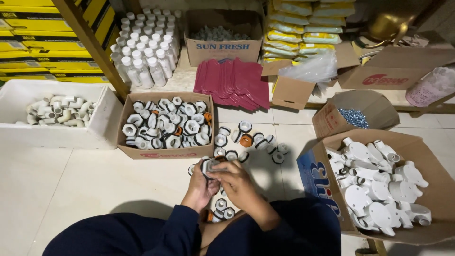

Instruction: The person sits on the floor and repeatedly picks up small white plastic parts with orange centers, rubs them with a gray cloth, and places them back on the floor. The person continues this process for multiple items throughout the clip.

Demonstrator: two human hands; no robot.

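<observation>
Both my hands meet over the floor just in front of my knees. My left hand (200, 184) and my right hand (235, 182) together grip a small white plastic fitting with a dark ring (210, 166). Several loose white hexagonal nuts and fittings (246, 142), one of them orange, lie on the tiles just beyond my hands. A few more fittings (222, 209) lie between my knees. Straight ahead sits an open cardboard box (167, 152) full of the same white nuts with black rings.
A large cardboard box of white round junction fittings (379, 189) stands at my right. A white foam bin of pipe elbows (102, 124) is at the left. Farther back are white bottles (144, 52), red sheets (234, 83), a box of screws (353, 117) and yellow packets (303, 28).
</observation>
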